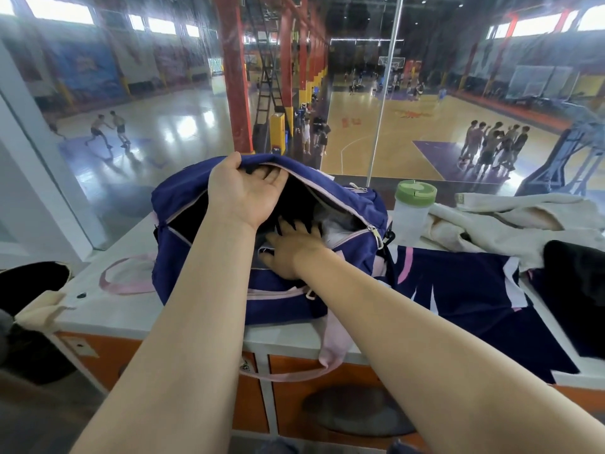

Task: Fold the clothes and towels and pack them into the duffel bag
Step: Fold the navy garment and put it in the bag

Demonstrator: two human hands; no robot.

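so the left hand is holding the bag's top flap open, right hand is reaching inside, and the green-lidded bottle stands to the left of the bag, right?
Not quite: the head view shows the green-lidded bottle standing right of the bag, not left. The left hand holds the flap; the right hand reaches inside.

left hand: bare, no glove, no ring or watch in view | right hand: bare, no glove, fingertips hidden from the camera | left forearm: bare to the frame edge, no sleeve, no band | right forearm: bare to the frame edge, no sleeve, no band
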